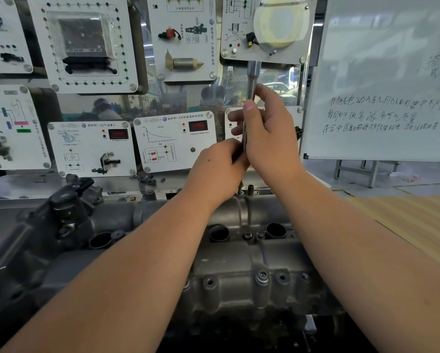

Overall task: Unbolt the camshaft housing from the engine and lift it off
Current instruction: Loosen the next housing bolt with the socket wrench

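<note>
Head view. The camshaft housing (239, 266), a grey cast-metal cover with round wells and bolt bosses, lies across the lower centre of the frame on top of the engine (48, 240); all other positions are given relative to it. Both forearms reach forward over the housing to its far edge. There the right hand (269, 138) is wrapped round the shaft of a long metal socket wrench (252, 80) that stands nearly upright, thumb laid along the shaft and fingers curled behind it. The left hand (218, 169), just below and to the left of the right, has its fingers closed on the lower part of the same tool; the two hands touch. The tool's lower end is hidden behind the hands, and whether it sits on a bolt cannot be told. A bolt head (240, 191) shows at the far edge of the housing, directly under the hands. Beyond the housing stands a wall of training panels (91, 146) carrying sensors and diagrams. To the far right of the housing is a whiteboard (382, 80) with handwriting.
</note>
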Action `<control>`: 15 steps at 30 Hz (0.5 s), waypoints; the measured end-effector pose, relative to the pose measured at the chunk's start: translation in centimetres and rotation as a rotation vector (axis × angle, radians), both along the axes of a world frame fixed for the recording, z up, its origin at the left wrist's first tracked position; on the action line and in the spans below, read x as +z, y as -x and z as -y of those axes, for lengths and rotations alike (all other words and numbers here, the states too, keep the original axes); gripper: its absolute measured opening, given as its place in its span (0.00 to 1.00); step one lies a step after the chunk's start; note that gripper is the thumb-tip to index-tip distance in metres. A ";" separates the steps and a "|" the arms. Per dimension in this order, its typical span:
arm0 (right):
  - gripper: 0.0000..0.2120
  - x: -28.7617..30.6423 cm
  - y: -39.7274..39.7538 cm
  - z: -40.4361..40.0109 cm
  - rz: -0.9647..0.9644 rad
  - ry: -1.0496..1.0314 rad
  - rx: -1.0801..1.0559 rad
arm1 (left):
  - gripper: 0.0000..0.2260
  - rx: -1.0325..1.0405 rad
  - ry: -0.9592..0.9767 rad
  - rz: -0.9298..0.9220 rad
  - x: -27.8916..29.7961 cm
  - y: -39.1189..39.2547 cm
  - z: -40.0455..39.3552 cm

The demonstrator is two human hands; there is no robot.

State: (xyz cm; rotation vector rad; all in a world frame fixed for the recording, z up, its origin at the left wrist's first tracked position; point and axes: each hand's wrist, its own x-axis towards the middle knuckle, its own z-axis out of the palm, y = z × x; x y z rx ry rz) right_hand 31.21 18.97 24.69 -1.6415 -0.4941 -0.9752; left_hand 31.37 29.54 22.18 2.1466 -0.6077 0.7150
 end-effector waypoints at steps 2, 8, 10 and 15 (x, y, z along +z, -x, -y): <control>0.09 -0.1 -0.1 0.0 0.017 0.007 -0.005 | 0.08 0.017 0.006 -0.005 0.1 -0.1 -0.1; 0.09 0.0 -0.2 0.0 0.020 0.065 -0.076 | 0.06 0.000 0.010 0.001 -0.2 0.0 0.1; 0.10 0.1 -0.3 0.1 0.005 0.053 -0.071 | 0.07 -0.012 -0.005 0.001 -0.2 0.1 0.1; 0.15 -0.2 -0.3 0.0 -0.002 0.029 -0.037 | 0.07 0.002 0.001 -0.009 0.0 -0.2 -0.1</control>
